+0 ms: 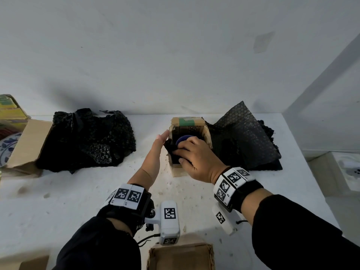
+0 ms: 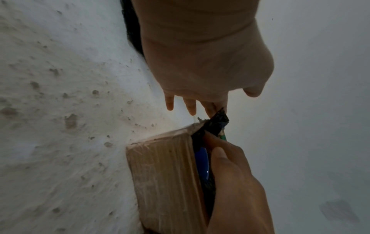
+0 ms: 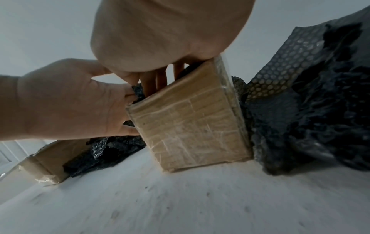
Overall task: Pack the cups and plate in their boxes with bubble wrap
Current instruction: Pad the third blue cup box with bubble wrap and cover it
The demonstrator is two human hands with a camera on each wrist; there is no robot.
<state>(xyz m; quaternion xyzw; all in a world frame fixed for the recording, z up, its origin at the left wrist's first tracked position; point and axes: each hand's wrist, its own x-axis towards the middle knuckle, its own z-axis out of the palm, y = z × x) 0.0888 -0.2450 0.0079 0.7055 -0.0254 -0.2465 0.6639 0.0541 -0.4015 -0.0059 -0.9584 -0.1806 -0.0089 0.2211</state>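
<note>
A small open cardboard box (image 1: 206,133) stands mid-table. Inside it sits a blue cup (image 1: 183,138) lined with black bubble wrap (image 1: 169,145). My right hand (image 1: 191,152) reaches over the top, its fingers curled round the cup and wrap at the opening. My left hand (image 1: 160,142) lies flat with straight fingers against the box's left wall. The left wrist view shows the box (image 2: 164,174), a sliver of blue cup (image 2: 202,163) and the right hand (image 2: 236,182) on it. In the right wrist view the box (image 3: 192,126) hides the cup.
A heap of black bubble wrap (image 1: 87,137) lies to the left, and another sheet (image 1: 243,137) leans just right of the box. At far left a larger open carton (image 1: 29,145) holds a blue-patterned plate (image 1: 7,147). A further box (image 1: 181,256) sits at the near edge. A wall stands behind.
</note>
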